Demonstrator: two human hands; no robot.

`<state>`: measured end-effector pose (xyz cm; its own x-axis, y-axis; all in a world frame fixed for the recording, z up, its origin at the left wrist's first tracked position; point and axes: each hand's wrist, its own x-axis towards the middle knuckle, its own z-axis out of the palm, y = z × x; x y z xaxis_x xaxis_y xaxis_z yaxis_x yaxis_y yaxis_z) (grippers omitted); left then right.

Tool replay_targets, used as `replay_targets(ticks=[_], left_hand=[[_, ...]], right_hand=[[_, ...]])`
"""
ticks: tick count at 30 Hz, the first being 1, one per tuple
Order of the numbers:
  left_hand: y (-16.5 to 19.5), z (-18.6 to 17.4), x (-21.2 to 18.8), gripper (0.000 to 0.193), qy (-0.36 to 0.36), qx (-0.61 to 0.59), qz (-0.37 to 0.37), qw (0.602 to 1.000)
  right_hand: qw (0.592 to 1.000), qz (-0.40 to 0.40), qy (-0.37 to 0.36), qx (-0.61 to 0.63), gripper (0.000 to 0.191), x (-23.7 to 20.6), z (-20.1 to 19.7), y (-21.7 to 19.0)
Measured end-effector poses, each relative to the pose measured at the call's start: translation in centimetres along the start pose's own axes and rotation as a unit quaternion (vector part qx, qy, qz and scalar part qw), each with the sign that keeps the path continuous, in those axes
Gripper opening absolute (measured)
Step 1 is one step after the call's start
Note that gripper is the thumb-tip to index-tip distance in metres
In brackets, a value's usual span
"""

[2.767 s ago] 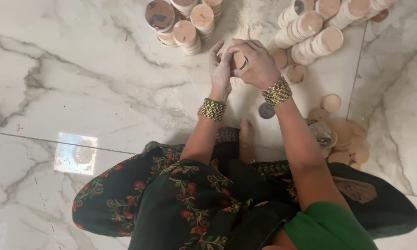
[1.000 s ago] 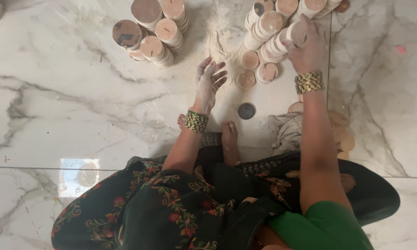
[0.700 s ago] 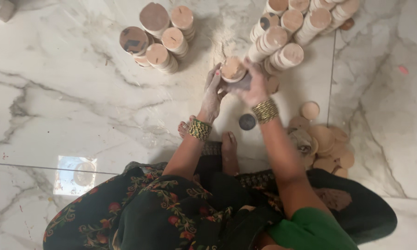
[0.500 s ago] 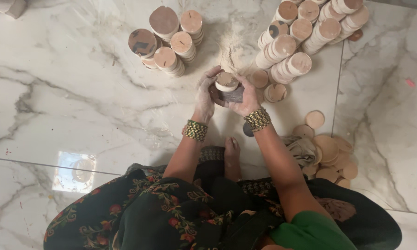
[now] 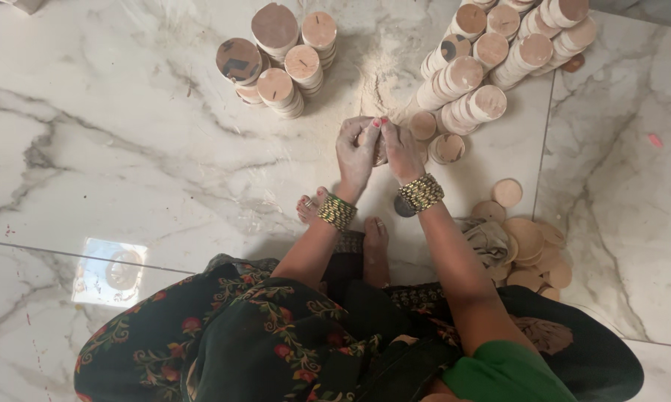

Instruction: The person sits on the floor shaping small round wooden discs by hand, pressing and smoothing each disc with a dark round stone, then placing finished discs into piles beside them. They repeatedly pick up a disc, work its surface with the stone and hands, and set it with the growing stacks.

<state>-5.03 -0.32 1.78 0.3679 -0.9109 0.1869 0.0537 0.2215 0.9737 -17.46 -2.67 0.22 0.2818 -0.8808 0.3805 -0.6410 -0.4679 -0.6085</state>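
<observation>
Both hands meet over the marble floor [image 5: 112,149], just in front of the person's bare feet [image 5: 372,238]. Left hand [image 5: 356,152] & right hand [image 5: 399,149] are pressed together w/ fingers curled narrow around a small round disc [image 5: 380,152]; only a sliver of it shows between the palms, so its face can't be made out. Beaded bangles [image 5: 422,192] sit on each wrist.

Relative to the hands: leaning rows of stacked discs [image 5: 491,52] lie just beyond & to the right, nearest loose ones almost touching the right hand. A separate cluster of upright stacks [image 5: 276,59] stands beyond & to the left, well apart. Pale powder [image 5: 384,74] dusts the floor directly beyond the fingertips. A dark round lid [image 5: 404,207] lies under the right wrist. Flat thin discs [image 5: 529,246] & a crumpled cloth [image 5: 491,238] are piled to the right, nearer the person's knee.
</observation>
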Motion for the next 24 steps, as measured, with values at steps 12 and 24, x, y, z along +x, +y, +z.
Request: replay_targets(ticks=[12,24], left_hand=[[-3.3,-0.4,0.9,0.03,0.1,-0.191,-0.267,0.939],[-4.2,-0.8,0.6,0.022,-0.065,-0.39,-0.303,0.867]], right_hand=[[0.98,0.061,0.085,0.17,0.043,1.9,-4.4,-10.3],[0.957,0.227,-0.029,0.178,0.035,5.4,-3.8,-10.9]])
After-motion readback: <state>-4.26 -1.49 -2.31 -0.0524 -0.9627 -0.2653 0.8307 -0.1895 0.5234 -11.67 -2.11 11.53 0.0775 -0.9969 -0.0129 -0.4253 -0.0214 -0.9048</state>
